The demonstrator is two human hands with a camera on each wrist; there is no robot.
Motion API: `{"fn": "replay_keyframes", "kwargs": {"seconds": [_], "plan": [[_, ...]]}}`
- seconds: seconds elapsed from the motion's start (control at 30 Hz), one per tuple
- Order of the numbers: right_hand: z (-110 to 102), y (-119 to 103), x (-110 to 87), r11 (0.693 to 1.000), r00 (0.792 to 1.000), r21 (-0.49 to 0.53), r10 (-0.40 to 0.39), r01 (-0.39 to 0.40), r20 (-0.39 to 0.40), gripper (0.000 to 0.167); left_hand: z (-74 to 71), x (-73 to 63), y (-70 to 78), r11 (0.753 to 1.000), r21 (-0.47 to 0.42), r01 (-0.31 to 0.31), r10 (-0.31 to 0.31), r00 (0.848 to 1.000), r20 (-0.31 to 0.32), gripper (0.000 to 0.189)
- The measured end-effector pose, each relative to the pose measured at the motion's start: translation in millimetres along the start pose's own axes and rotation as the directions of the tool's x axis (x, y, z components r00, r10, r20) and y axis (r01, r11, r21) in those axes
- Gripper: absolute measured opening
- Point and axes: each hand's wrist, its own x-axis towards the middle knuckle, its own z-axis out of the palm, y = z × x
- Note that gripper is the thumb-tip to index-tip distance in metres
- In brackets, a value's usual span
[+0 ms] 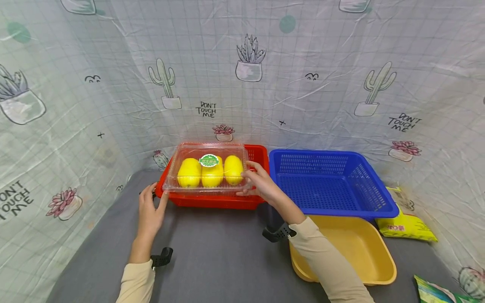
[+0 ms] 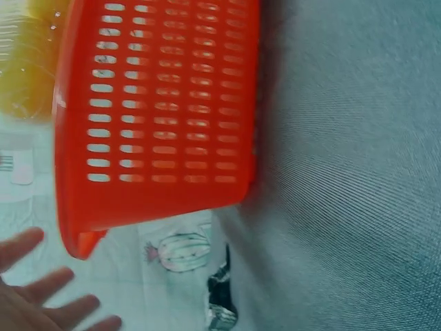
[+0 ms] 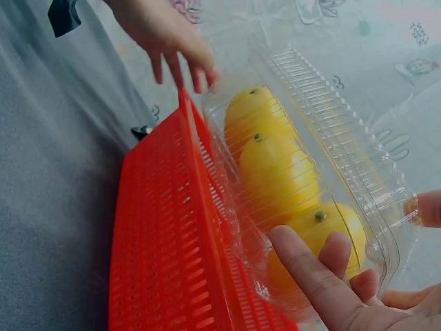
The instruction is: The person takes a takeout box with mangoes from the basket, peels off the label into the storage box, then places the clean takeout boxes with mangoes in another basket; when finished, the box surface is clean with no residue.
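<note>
A clear plastic clamshell box [image 1: 170, 182] with yellow fruits [image 1: 189, 173] inside and a green-and-white round label lies tilted over the red basket [image 1: 216, 201]. My right hand [image 1: 265, 185] grips the box's right end, fingers on the near side and thumb on the far side in the right wrist view. Beside the box's near left corner is my left hand [image 1: 149, 212], its fingers spread. Those fingers [image 2: 52, 284] show apart from the basket's rim in the left wrist view; whether one touches the box corner I cannot tell.
To the right stands a blue perforated basket [image 1: 314, 193], with a yellow basin [image 1: 352, 248] in front of it. A yellow packet [image 1: 407, 225] lies beside these, and a green packet [image 1: 435, 290] is at the lower right. Patterned cloth walls [image 1: 280, 105] enclose the grey surface.
</note>
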Motion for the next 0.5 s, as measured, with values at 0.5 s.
{"fn": "replay_keyframes", "kwargs": {"seconds": [0.5], "plan": [[-1, 0, -17.8, 0.999, 1.0, 0.017, -0.03, 0.03, 0.007, 0.061, -11.3, -10.0, 38.2, 0.955, -0.177, -0.238, 0.249, 0.968, 0.043, 0.063]]}}
